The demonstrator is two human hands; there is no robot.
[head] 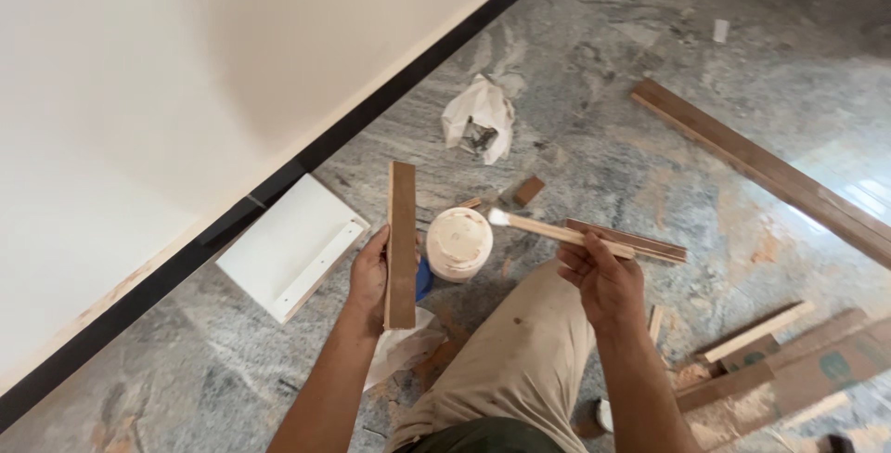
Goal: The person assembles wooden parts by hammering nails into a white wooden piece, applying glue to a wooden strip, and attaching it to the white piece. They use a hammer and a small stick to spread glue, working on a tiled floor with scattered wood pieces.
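Left hand (369,272) closed around a short brown wood strip (401,244), held upright on its long axis, thumb side on the strip's left edge, fingers behind it. Right hand (603,278) pinched shut on a thin pale stick (566,232); the stick points left, its tip coated white and sitting just at the right rim of an open round tub of cream-coloured adhesive (458,243). The tub stands on the grey stone floor (603,137) between the two hands, touching or just beside the strip's right edge from this angle; cannot tell which. Something blue shows below the tub, mostly hidden behind the strip. A white rag (404,346) lies under the left wrist. A knee in tan trousers (520,360) rises between the forearms. A white flat panel (295,244) lies on the floor near the wall's black skirting (278,179), left of the strip. A crumpled white bag (480,117) with dark small parts inside lies farther up the floor, well apart from the tub. A small brown block (528,190) sits above and right of the tub. More thin brown strips (640,241) lie behind the right hand. A long dark plank (770,174) runs diagonally along the right side of the floor; offcuts and cardboard (789,360) pile in the lower right corner.
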